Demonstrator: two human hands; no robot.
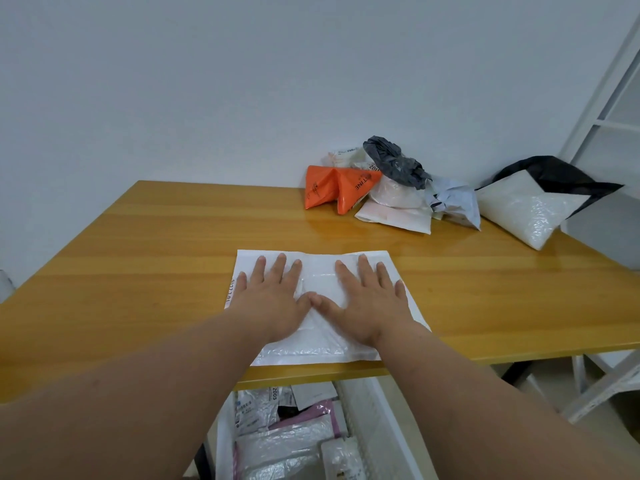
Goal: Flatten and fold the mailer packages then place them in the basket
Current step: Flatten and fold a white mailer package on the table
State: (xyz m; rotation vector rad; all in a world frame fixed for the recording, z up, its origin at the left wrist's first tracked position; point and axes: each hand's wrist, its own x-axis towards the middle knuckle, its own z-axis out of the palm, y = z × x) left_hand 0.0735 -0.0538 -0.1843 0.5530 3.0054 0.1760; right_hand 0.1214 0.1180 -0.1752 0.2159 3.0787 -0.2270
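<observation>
fingers: mine are spread flat, both hands pressing the white mailer
risk: trapped air could puff it back up
basket: below desk edge, mailer might slip in unfolded

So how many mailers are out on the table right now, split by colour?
White, flat under both hands: 1, the white mailer.
Orange: 1, the orange mailer.
Dark grey, crumpled: 1, the grey mailer.
White or pale in the far pile: at least 3, e.g. the pale mailer; overlap hides the exact number.
Black-and-white bubble: 1, the bubble mailer.
Total: at least 7.
</observation>
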